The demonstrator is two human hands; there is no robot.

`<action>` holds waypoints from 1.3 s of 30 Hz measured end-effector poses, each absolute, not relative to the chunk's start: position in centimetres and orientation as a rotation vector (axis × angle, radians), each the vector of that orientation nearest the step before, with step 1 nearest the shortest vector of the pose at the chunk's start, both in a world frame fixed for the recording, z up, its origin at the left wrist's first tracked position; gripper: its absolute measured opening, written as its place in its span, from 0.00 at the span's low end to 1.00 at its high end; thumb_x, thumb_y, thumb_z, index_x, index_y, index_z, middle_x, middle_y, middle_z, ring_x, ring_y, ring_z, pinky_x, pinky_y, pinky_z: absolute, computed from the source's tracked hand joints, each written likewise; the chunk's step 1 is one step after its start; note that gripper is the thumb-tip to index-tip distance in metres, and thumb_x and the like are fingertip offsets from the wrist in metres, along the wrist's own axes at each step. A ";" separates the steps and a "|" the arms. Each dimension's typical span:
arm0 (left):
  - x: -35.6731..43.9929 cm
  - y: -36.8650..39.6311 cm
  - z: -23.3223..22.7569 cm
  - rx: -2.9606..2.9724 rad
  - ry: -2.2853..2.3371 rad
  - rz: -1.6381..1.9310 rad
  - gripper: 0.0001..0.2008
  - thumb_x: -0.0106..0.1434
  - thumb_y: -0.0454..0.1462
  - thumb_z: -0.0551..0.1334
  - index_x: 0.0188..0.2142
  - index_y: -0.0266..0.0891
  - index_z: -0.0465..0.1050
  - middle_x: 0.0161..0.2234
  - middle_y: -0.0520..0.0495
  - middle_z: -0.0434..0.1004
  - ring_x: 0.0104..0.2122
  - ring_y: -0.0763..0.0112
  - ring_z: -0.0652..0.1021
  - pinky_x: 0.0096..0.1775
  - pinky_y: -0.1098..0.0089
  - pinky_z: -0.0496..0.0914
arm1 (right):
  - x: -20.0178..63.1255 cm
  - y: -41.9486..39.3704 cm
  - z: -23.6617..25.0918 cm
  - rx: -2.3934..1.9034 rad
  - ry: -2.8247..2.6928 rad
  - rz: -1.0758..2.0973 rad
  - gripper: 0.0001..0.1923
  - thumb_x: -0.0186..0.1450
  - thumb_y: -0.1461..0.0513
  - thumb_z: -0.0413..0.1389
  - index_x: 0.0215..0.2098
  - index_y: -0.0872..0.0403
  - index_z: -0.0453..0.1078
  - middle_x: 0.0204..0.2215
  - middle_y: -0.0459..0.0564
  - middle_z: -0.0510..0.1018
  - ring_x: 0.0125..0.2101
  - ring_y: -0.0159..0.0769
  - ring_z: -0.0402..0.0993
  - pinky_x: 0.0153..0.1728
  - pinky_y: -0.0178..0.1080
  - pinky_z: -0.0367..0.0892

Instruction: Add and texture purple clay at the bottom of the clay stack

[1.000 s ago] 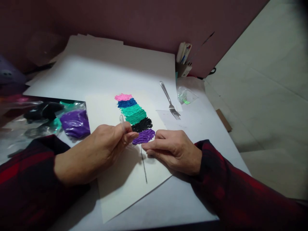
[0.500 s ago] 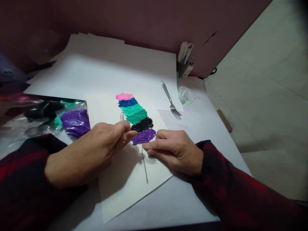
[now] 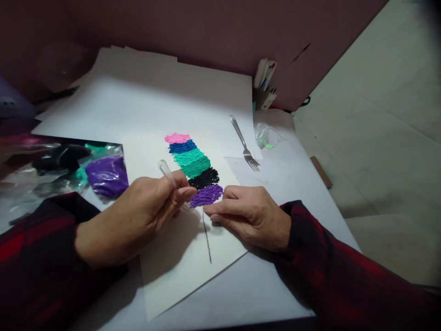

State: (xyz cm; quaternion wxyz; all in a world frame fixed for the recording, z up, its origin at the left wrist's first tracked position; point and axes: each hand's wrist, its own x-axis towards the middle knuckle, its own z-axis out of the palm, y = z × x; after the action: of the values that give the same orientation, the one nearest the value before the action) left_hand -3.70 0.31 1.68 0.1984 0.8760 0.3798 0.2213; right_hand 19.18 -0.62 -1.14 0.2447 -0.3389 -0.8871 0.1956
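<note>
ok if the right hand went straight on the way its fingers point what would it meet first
For the right hand, probably the lower edge of the purple band, then the clear plastic utensil in the left hand, though height above the paper is hard to judge.
</note>
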 end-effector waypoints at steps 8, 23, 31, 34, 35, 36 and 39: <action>-3.7 0.3 1.4 2.453 1.059 0.611 0.12 0.69 0.35 0.48 0.32 0.36 0.66 0.22 0.55 0.66 0.18 0.78 0.67 0.23 0.75 0.61 | 19.2 -0.6 -1.2 -0.914 -2.414 0.534 0.09 0.65 0.61 0.57 0.40 0.55 0.78 0.23 0.44 0.65 0.22 0.25 0.60 0.24 0.31 0.55; -3.6 0.3 2.5 2.413 1.136 0.494 0.14 0.69 0.38 0.46 0.30 0.38 0.63 0.20 0.53 0.66 0.17 0.75 0.66 0.22 0.72 0.60 | 19.2 -0.7 -1.1 -0.911 -2.410 0.541 0.09 0.65 0.61 0.57 0.40 0.55 0.78 0.23 0.44 0.67 0.23 0.26 0.61 0.25 0.30 0.56; -3.7 0.1 2.4 2.432 1.135 0.505 0.14 0.69 0.38 0.46 0.28 0.39 0.62 0.19 0.55 0.64 0.17 0.76 0.65 0.22 0.72 0.59 | 19.2 -0.6 -1.2 -0.917 -2.415 0.525 0.09 0.65 0.60 0.56 0.41 0.53 0.77 0.23 0.44 0.67 0.23 0.26 0.62 0.25 0.30 0.57; -3.8 0.0 2.3 2.426 1.144 0.541 0.13 0.70 0.38 0.47 0.30 0.38 0.63 0.21 0.55 0.66 0.18 0.76 0.67 0.23 0.73 0.60 | 19.2 -0.6 -1.2 -0.917 -2.419 0.527 0.09 0.65 0.61 0.56 0.40 0.54 0.77 0.23 0.44 0.67 0.23 0.26 0.62 0.25 0.30 0.56; -3.8 0.0 2.3 2.426 1.149 0.557 0.13 0.70 0.38 0.47 0.30 0.38 0.64 0.22 0.54 0.66 0.19 0.76 0.67 0.24 0.73 0.61 | 19.2 -0.6 -1.2 -0.918 -2.421 0.525 0.09 0.65 0.61 0.56 0.40 0.54 0.77 0.23 0.44 0.66 0.22 0.26 0.61 0.25 0.30 0.56; -3.8 0.1 2.2 2.427 1.151 0.574 0.14 0.70 0.37 0.47 0.30 0.38 0.64 0.22 0.54 0.66 0.19 0.76 0.67 0.24 0.73 0.61 | 19.2 -0.6 -1.2 -0.918 -2.421 0.522 0.09 0.65 0.61 0.56 0.40 0.53 0.78 0.23 0.44 0.66 0.22 0.25 0.61 0.24 0.30 0.56; -3.8 0.1 2.1 2.426 1.139 0.596 0.15 0.70 0.36 0.46 0.30 0.37 0.65 0.23 0.53 0.66 0.20 0.76 0.68 0.25 0.73 0.62 | 19.2 -0.6 -1.1 -0.921 -2.423 0.523 0.09 0.65 0.61 0.57 0.40 0.54 0.78 0.23 0.44 0.66 0.22 0.26 0.61 0.25 0.30 0.56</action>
State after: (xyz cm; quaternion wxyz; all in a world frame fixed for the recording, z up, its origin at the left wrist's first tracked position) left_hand -3.77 0.07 2.10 0.1968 0.8663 0.4067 0.2129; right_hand 19.19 -0.56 -1.14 0.2463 -0.3375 -0.8881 0.1916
